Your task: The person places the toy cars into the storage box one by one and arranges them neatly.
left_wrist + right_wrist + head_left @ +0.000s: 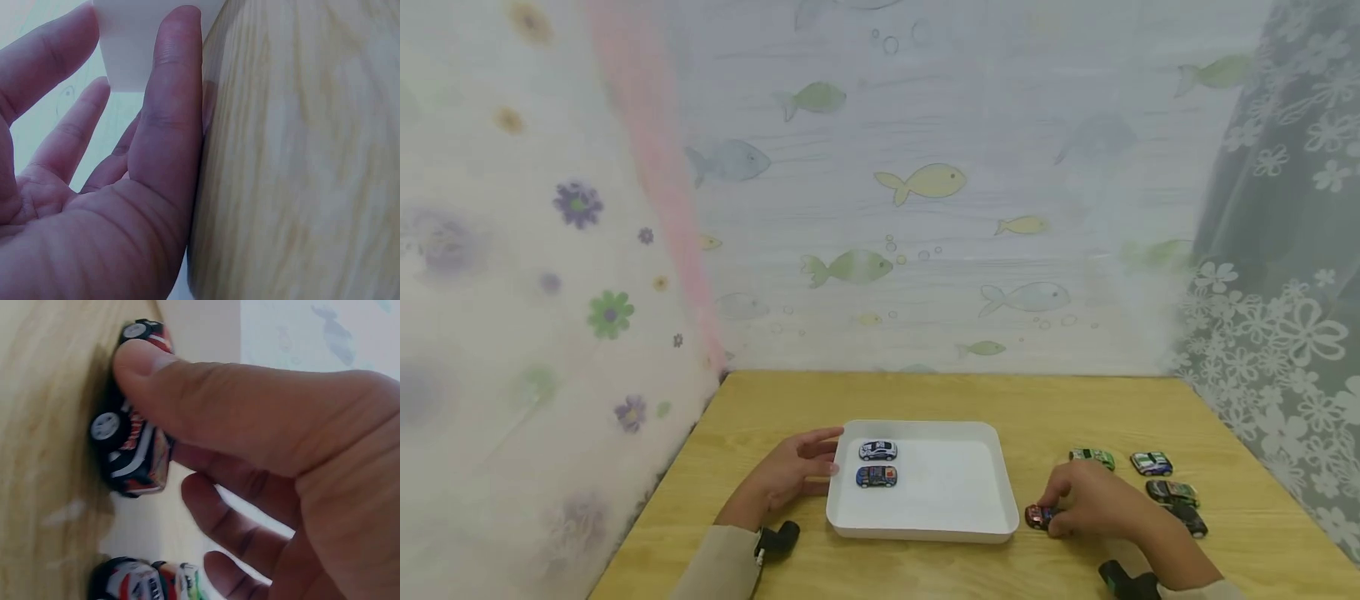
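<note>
In the head view a white tray (936, 492) lies on the wooden table. Two toy cars stand in its left part: a white and black one (877, 451) and, nearer, a dark blue one (877, 477). My left hand (793, 471) rests at the tray's left side, its fairly straight fingers touching the wall (125, 47). Just right of the tray, thumb and fingers of my right hand (1093, 504) pinch a red and black toy car (134, 447) by its sides. The palm side of the left hand (119, 187) fills much of the left wrist view.
Beyond my right hand stand more toy cars: a green one (1093, 457), a white, green and blue one (1152, 463), a dark multicoloured one (1172, 492) and a black one (1189, 520). Printed curtains hang behind and beside the table (775, 400).
</note>
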Tool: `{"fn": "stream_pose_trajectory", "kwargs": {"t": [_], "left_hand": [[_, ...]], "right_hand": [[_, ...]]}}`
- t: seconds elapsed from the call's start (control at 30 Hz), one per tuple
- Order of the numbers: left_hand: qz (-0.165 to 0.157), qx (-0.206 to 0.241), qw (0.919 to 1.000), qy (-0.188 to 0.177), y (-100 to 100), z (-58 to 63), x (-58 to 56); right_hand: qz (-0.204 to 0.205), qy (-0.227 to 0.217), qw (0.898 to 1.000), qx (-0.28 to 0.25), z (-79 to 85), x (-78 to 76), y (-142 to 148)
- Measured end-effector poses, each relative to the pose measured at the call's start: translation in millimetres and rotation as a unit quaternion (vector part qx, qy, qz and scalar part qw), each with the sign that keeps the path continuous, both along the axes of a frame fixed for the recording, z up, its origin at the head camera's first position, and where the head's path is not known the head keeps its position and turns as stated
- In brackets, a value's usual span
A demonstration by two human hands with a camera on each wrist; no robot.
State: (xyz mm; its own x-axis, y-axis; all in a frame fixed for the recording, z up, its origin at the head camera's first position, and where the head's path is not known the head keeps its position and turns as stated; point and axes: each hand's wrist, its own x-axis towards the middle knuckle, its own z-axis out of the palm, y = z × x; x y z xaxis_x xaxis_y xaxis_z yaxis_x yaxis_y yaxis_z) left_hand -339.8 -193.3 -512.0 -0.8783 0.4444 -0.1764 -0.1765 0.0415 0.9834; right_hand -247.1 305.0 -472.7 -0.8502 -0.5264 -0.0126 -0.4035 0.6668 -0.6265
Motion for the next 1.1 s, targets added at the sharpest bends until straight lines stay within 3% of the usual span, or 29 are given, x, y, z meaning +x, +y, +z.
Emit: {"fn": "stream_pose_trajectory", "kwargs": {"t": [0.13, 0.4, 0.67, 0.9, 1.1], "left_hand": [[0.0, -0.008, 1.0, 0.003, -0.9, 3.5, -0.3], [-0.003, -0.002, 1.0, 0.007, 1.1, 4.6, -1.6], [-0.002, 0.007, 1.0, -0.002, -0.9, 1.1, 1.6], [-0.001, 0.003, 1.0, -0.001, -0.6, 1.3, 1.4], [0.002, -0.005, 1.0, 0.002, 0.4, 2.8, 0.8]], "right_hand": [[-0.005, -0.033, 0.999, -0.003, 5.6, -3.6, -3.1], [-0.006, -0.05, 0.999, -0.004, 11.8, -4.6, -4.0], [-0.007, -0.043, 0.999, 0.012, 9.8, -5.1, -3.0], [-0.012, -0.065, 0.998, 0.012, 10.0, -4.0, -1.0], [-0.019, -0.049, 0.998, 0.022, 11.9, -3.8, 0.0]]}}
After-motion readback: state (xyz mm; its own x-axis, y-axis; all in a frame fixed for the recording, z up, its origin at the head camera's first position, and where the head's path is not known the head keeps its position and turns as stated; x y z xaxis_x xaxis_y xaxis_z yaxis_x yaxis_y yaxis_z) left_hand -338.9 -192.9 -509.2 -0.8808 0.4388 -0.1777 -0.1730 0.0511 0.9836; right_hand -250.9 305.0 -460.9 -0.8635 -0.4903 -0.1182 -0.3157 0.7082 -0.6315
